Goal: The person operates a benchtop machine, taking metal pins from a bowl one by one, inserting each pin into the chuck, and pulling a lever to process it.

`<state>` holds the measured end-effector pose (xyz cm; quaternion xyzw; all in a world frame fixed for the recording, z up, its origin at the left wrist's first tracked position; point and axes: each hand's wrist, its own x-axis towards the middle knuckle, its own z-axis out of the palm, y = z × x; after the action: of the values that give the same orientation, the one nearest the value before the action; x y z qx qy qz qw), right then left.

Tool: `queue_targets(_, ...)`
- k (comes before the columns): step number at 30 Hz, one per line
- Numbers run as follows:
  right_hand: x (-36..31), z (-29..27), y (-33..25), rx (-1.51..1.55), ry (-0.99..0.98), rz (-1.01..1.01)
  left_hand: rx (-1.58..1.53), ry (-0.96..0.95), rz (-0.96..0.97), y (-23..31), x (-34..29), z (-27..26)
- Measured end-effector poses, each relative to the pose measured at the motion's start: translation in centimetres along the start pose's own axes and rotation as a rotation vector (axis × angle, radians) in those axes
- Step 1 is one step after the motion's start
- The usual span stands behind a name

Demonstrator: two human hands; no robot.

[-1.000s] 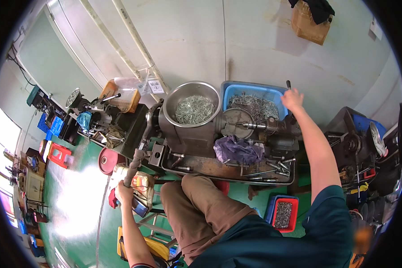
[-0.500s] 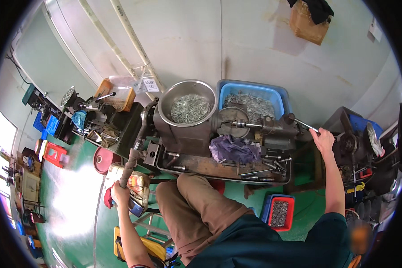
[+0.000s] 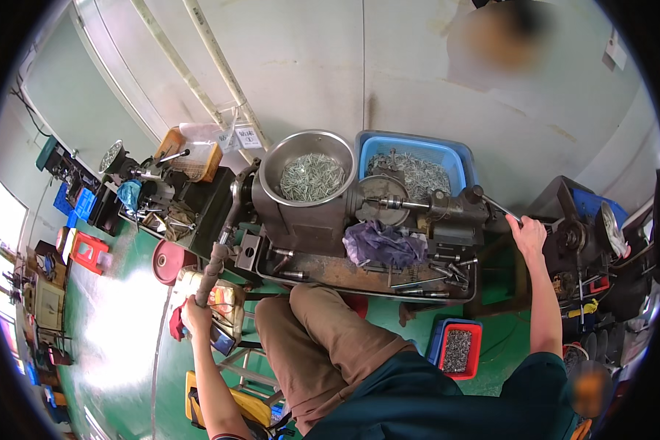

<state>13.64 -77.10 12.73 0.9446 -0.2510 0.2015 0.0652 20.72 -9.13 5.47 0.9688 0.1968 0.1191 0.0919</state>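
At lower left, the wrapped lever (image 3: 210,279) is encircled near its lower end by the left grip (image 3: 196,316). At right, the outer end of the slim metal lever (image 3: 499,206) is enclosed by the right grip (image 3: 529,236). Both levers are judged rigid, the bare one possibly slippery; hold is best taken at the ends. Printed white tags (image 3: 248,138) are noted at upper left; no brand is discerned.

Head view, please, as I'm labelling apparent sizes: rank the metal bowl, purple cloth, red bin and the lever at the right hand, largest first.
1. Metal bowl
2. Purple cloth
3. Red bin, though it sits lower, so its real size is unsure
4. Lever at the right hand
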Motion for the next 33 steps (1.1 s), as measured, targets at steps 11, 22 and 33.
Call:
queue_targets(11, -0.2, 0.0, -0.2, -0.022, -0.016, 0.04, -0.003, 0.013, 0.013, -0.2, 0.2, 0.3)
queue_targets(22, -0.2, 0.0, -0.2, -0.002, 0.017, 0.024, -0.032, 0.018, 0.012, 0.2, -0.2, 0.1)
queue_targets(33, 6.5, 2.3, -10.3, 0.144, 0.281, -0.176, -0.008, 0.0, -0.009, 0.1, -0.1, -0.1)
